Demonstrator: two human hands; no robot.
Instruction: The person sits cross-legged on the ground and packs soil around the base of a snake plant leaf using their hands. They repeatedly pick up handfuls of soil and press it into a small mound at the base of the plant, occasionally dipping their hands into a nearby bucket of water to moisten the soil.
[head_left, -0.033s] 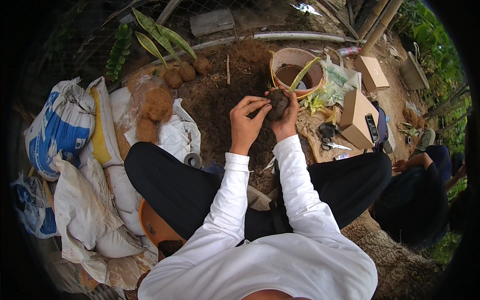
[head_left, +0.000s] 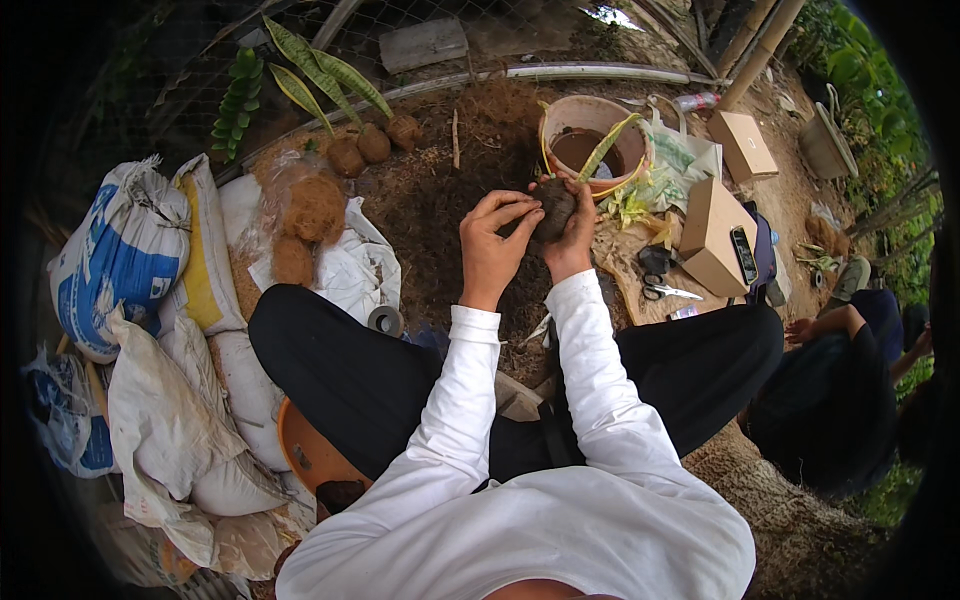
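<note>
A dark, rounded ball of soil (head_left: 556, 212) rests in my right hand (head_left: 573, 247), whose fingers wrap around its far and right sides. From its top a green, yellow-edged snake plant leaf (head_left: 606, 148) leans up to the right, across the front of a bucket (head_left: 548, 150). My left hand (head_left: 492, 245) is at the ball's left side, thumb and forefinger pinched together; whatever they hold is too small to make out. Beyond, to the left, three brown fibre-covered balls (head_left: 374, 144) sit on the ground, with similar snake plant leaves (head_left: 322, 72) rising there.
Stuffed sacks (head_left: 140, 250) and a bag of coconut fibre (head_left: 312, 210) lie on the left. A tape roll (head_left: 385, 320) is by my left knee. On the right are scissors (head_left: 668, 290), cardboard boxes (head_left: 712, 235), a phone (head_left: 744, 255) and another person (head_left: 830, 400).
</note>
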